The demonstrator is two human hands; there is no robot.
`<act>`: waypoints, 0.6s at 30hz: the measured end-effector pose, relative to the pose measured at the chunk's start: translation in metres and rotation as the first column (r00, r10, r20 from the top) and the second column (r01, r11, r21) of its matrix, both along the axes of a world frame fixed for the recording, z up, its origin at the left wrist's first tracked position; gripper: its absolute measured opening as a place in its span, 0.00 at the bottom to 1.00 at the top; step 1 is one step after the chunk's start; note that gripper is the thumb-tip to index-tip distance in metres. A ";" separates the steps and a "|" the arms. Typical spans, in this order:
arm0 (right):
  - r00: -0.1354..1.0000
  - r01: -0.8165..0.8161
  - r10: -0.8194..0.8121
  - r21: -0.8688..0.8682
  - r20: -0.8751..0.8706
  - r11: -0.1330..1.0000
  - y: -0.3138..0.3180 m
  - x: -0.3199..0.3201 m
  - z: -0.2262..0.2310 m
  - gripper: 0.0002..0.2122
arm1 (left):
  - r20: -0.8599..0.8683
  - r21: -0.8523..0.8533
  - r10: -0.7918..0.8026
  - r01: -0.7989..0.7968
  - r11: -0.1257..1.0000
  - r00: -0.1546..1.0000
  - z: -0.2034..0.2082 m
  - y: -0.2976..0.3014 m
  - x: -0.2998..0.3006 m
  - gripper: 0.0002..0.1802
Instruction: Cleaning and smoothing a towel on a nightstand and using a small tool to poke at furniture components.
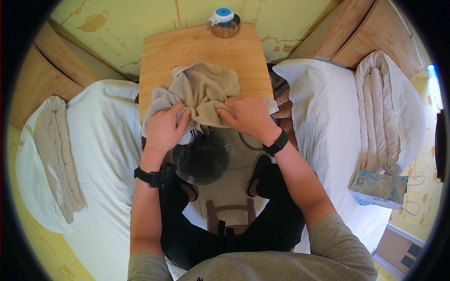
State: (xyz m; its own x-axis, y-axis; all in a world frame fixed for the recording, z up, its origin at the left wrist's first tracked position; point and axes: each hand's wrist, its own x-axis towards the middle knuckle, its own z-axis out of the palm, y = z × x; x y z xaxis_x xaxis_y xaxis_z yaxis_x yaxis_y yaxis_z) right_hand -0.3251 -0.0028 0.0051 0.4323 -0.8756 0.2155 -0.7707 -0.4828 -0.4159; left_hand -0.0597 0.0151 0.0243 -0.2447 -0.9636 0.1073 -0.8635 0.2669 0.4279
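Note:
A crumpled beige cloth, perhaps a towel, lies bunched over the near edge of the wooden table. My left hand pinches its near left part between thumb and fingers. On the near right part, my right hand has its fingers closed on the fabric. Folds gather between the two hands, and fingertips are partly tucked in the cloth. Just below hangs the view into a dark round bin on the floor. Something with black and white stripes shows at the bin's far rim, mostly hidden by the cloth.
A metal bowl with a blue and white device stands at the table's far edge. White-covered beds flank the table, left and right. A paper bag sits on the right bed. A wooden stool stands between my legs.

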 end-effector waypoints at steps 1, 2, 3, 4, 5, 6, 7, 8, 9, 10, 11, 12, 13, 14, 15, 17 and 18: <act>1.000 0.001 -0.001 0.001 0.001 1.000 -0.001 -0.003 0.003 0.19 | 0.001 0.001 -0.001 0.001 1.000 1.000 0.001 0.000 0.001 0.15; 0.999 -0.038 0.037 0.065 0.008 0.997 -0.003 -0.007 0.008 0.20 | -0.038 0.040 0.009 -0.007 0.999 0.999 0.002 0.000 0.005 0.16; 0.997 -0.078 0.076 0.128 0.018 0.989 -0.003 -0.010 0.011 0.21 | -0.076 0.079 0.021 -0.015 0.997 0.997 0.003 0.000 0.008 0.17; 0.997 -0.079 0.077 0.129 0.020 0.989 -0.003 -0.012 0.016 0.21 | -0.074 0.080 0.022 -0.016 0.997 0.997 0.006 0.001 0.012 0.17; 0.997 -0.068 0.064 0.117 0.039 0.991 -0.002 -0.014 0.021 0.22 | -0.057 0.112 0.083 -0.076 0.991 0.995 0.011 0.002 0.015 0.18; 0.998 -0.051 0.045 0.113 0.050 0.992 -0.001 -0.018 0.022 0.24 | -0.044 0.149 0.138 -0.130 0.980 0.989 0.012 0.002 0.018 0.20; 0.998 -0.049 0.044 0.118 0.046 0.992 -0.001 -0.023 0.020 0.24 | -0.047 0.155 0.137 -0.128 0.980 0.989 0.014 0.001 0.022 0.20; 0.997 0.009 -0.011 0.036 0.071 0.999 -0.005 -0.028 0.017 0.22 | -0.094 0.115 0.091 -0.080 0.990 0.991 0.016 0.000 0.027 0.21; 0.993 0.066 -0.060 -0.050 0.105 0.997 -0.008 -0.031 0.017 0.22 | -0.134 0.067 0.046 -0.038 0.997 0.990 0.018 0.000 0.032 0.24; 0.993 0.063 -0.057 -0.049 0.106 0.997 -0.011 -0.034 0.015 0.22 | -0.133 0.067 0.050 -0.041 0.997 0.990 0.015 0.001 0.034 0.24; 0.982 0.120 -0.089 -0.183 0.167 0.976 -0.015 -0.036 0.013 0.20 | -0.128 -0.071 -0.027 0.017 0.997 0.991 0.010 0.000 0.036 0.27; 0.967 0.183 -0.114 -0.309 0.229 0.933 -0.017 -0.037 0.014 0.19 | -0.115 -0.207 -0.103 0.077 0.975 0.988 0.010 0.000 0.035 0.31; 0.967 0.181 -0.113 -0.306 0.228 0.935 -0.017 -0.038 0.016 0.19 | -0.116 -0.204 -0.100 0.075 0.976 0.988 0.012 0.000 0.038 0.31; 0.951 0.234 -0.154 -0.300 0.268 0.925 -0.017 -0.040 0.017 0.17 | -0.029 -0.210 -0.043 0.036 0.977 0.999 0.016 0.000 0.041 0.32; 0.931 0.289 -0.195 -0.294 0.309 0.911 -0.018 -0.041 0.020 0.16 | 0.058 -0.223 0.012 0.001 0.975 0.998 0.020 -0.002 0.043 0.33; 0.918 0.337 -0.235 -0.315 0.320 0.887 -0.025 -0.050 0.019 0.16 | 0.041 -0.290 0.083 -0.068 0.955 0.996 0.017 -0.003 0.056 0.32; 0.902 0.383 -0.272 -0.335 0.335 0.861 -0.030 -0.054 0.017 0.15 | 0.022 -0.355 0.155 -0.137 0.925 0.988 0.015 -0.004 0.064 0.32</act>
State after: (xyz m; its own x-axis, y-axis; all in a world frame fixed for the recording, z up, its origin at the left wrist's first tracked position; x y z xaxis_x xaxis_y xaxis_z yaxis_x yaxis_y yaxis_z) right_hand -0.3787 -0.0327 0.0216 0.0121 -0.7786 0.6274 -0.7984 -0.3853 -0.4628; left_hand 0.0039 0.0116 0.0388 -0.1179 -0.8919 0.4365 -0.9217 0.2619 0.2862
